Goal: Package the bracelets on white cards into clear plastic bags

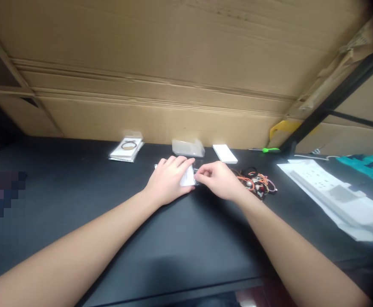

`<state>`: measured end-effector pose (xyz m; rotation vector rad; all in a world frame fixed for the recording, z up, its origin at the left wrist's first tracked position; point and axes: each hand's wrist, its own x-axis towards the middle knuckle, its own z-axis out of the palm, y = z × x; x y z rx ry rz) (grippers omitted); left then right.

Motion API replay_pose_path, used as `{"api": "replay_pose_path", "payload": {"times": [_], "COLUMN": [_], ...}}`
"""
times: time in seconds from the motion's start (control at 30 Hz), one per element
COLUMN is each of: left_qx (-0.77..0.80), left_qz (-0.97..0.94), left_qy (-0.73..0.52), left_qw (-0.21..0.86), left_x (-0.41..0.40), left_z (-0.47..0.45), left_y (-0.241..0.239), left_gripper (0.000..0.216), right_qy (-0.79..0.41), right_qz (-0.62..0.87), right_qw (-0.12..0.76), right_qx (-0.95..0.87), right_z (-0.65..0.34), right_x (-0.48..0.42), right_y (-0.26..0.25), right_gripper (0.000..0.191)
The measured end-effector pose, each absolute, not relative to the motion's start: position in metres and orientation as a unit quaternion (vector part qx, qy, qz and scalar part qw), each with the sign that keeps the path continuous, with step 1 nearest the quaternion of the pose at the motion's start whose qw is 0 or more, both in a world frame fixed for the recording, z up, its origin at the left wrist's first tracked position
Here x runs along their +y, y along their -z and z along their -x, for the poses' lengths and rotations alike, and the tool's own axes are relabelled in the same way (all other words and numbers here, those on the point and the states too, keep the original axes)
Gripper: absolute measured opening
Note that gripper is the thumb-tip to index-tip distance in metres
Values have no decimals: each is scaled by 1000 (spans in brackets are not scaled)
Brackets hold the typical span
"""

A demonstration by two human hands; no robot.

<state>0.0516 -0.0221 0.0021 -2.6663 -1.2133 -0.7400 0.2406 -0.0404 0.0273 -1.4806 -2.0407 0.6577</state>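
Note:
My left hand (170, 179) lies over a small white card in a clear bag (188, 177) on the black table (180, 238), its fingers curled round the bag's edge. My right hand (218, 179) meets it from the right, with fingertips pinched at the bag's right edge. Much of the bag is hidden under the left hand. Just right of my right hand lies a heap of orange and dark cord bracelets (258, 183).
A stack of bagged cards with a bracelet on top (127, 149) sits at the back left. Clear bags (188, 148) and white cards (225, 153) lie behind my hands. White paper sheets (336, 196) cover the right side. Cardboard (173, 85) walls the back.

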Motion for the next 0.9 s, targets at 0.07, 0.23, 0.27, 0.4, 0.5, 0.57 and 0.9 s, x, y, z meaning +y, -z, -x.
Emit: {"api": "replay_pose_path", "payload": {"times": [0.07, 0.23, 0.27, 0.4, 0.5, 0.57, 0.9], "left_qx": [-410, -414, -408, -405, -422, -424, -429], "left_qz": [876, 872, 874, 878, 870, 868, 861], "left_qy": [249, 259, 259, 253, 255, 258, 271], "left_qw": [54, 45, 47, 44, 20, 2, -34], "left_x": [-22, -22, -23, -24, -24, -23, -20], "left_z": [-52, -50, -50, -51, -50, -50, -48], "left_y": [-2, -5, -6, -8, -8, -7, -3], "left_gripper": [68, 68, 68, 70, 76, 76, 72], "right_qy": [-277, -305, -294, -267, -279, -291, -139], "right_qz": [543, 537, 541, 545, 543, 539, 651], "right_qw": [276, 303, 302, 293, 296, 299, 252], "right_qx": [-743, -726, -728, -739, -734, -731, -702], "right_z": [-243, -246, -245, -243, -245, -246, -300], "right_x": [-39, -39, -39, -40, -39, -39, -35], "right_y": [-28, -32, -32, -31, -30, -31, -54], "right_gripper": [23, 28, 29, 27, 29, 30, 32]}}
